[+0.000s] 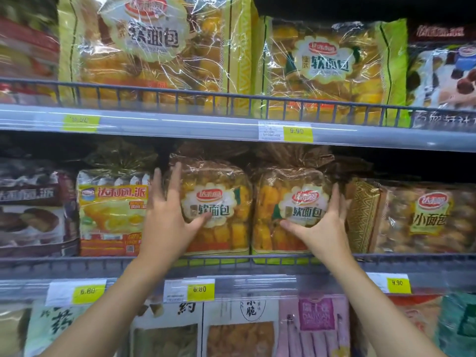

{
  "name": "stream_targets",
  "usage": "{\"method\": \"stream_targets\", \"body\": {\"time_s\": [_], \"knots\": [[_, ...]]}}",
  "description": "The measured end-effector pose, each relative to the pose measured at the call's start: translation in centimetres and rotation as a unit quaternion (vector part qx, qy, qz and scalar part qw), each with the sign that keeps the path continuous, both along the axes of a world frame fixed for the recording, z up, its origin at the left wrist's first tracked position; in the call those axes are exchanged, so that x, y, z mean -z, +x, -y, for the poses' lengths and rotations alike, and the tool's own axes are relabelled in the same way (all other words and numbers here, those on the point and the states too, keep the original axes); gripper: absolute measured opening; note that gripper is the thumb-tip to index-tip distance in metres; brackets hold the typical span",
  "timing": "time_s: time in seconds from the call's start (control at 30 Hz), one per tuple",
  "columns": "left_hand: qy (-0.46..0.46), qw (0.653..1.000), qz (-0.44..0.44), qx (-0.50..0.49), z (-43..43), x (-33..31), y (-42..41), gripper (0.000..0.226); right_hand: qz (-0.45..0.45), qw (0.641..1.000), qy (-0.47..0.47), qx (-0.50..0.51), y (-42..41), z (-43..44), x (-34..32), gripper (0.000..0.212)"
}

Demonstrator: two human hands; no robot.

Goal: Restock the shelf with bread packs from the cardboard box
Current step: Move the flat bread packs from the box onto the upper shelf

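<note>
In the middle of the frame, on the middle shelf, two bread packs stand upright side by side, touching, their labels facing out. The left pack and the right pack sit just behind the wire rail, which keeps their bases from sliding off the front.

The left hand lies flat against the left pack's outer side, fingers straight and pointing up, thumb spread across the front. The right hand mirrors it on the right pack's outer side, fingers reaching up along the edge, thumb on the front. Neither hand is clenched; both are spread and pressing. They seem to bracket the pair so as to square it up and close the gap between packs, a soft bag being easier to steer from the sides than to pinch.

Left of the pair stands a yellow pie pack, touching or nearly so; right of it, a brown pack, with the right fingers slipped between. Bigger bread bags fill the shelf above. A price tag sits below. The box is out of view.
</note>
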State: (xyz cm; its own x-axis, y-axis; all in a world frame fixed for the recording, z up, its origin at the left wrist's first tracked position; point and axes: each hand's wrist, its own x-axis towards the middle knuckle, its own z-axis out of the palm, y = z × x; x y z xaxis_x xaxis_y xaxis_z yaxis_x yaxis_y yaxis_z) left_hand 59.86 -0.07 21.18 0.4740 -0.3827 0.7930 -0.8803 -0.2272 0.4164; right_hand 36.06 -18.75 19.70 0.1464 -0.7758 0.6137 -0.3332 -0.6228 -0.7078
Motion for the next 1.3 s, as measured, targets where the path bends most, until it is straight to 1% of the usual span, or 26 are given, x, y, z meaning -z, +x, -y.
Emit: {"method": "stream_targets", "body": {"time_s": [0.1, 0.2, 0.27, 0.33, 0.37, 0.43, 0.5, 0.53, 0.6, 0.67, 0.83, 0.97, 1.3], "knots": [[0.011, 0.999, -0.01, 0.035, 0.2, 0.3, 0.0, 0.123, 0.011, 1.0, 0.01, -0.02, 0.3, 0.7, 0.1, 0.149], [0.037, 0.998, -0.02, 0.054, 0.7, 0.0, -0.6, 0.123, 0.004, 0.999, 0.01, -0.03, 0.8, 0.9, 0.2, 0.147], [0.05, 0.996, -0.023, 0.065, 1.1, -0.4, -0.8, 0.122, 0.0, 1.0, 0.007, -0.021, 0.8, 0.8, 0.2, 0.147], [0.049, 0.997, -0.025, 0.056, 0.9, -0.5, -0.9, 0.122, -0.018, 1.0, -0.014, 0.017, 0.7, 0.3, 0.1, 0.147], [0.039, 0.999, 0.0, 0.034, 0.7, -0.4, -1.1, 0.122, -0.034, 0.998, -0.039, 0.048, 0.6, -0.2, 0.1, 0.146], [0.027, 0.992, 0.119, -0.036, 0.3, 0.2, -1.4, 0.116, -0.069, 0.984, -0.135, 0.097, 0.5, -1.8, 0.2, 0.137], [0.07, 0.97, 0.22, -0.075, 0.5, 0.8, -1.8, 0.11, -0.124, 0.96, -0.224, 0.113, 0.7, -3.3, 0.5, 0.126], [0.103, 0.961, 0.242, -0.082, 0.7, 1.0, -1.9, 0.11, -0.152, 0.951, -0.242, 0.113, 0.8, -3.6, 0.7, 0.123], [0.152, 0.954, 0.244, -0.089, 1.3, 1.4, -2.0, 0.115, -0.192, 0.944, -0.243, 0.114, 1.1, -3.6, 1.0, 0.125], [0.169, 0.952, 0.238, -0.095, 1.9, 1.6, -1.6, 0.119, -0.207, 0.942, -0.233, 0.122, 1.3, -3.1, 1.2, 0.129], [0.177, 0.949, 0.241, -0.098, 3.0, 1.5, -0.8, 0.122, -0.226, 0.938, -0.228, 0.134, 2.3, -1.6, 1.1, 0.13], [0.162, 0.952, 0.243, -0.088, 3.5, 1.8, -0.1, 0.118, -0.235, 0.932, -0.235, 0.141, 2.8, -0.6, 1.1, 0.129], [0.176, 0.955, 0.225, -0.078, 3.5, 1.6, -0.3, 0.116, -0.261, 0.926, -0.229, 0.151, 2.6, -1.2, 0.8, 0.124]]}}
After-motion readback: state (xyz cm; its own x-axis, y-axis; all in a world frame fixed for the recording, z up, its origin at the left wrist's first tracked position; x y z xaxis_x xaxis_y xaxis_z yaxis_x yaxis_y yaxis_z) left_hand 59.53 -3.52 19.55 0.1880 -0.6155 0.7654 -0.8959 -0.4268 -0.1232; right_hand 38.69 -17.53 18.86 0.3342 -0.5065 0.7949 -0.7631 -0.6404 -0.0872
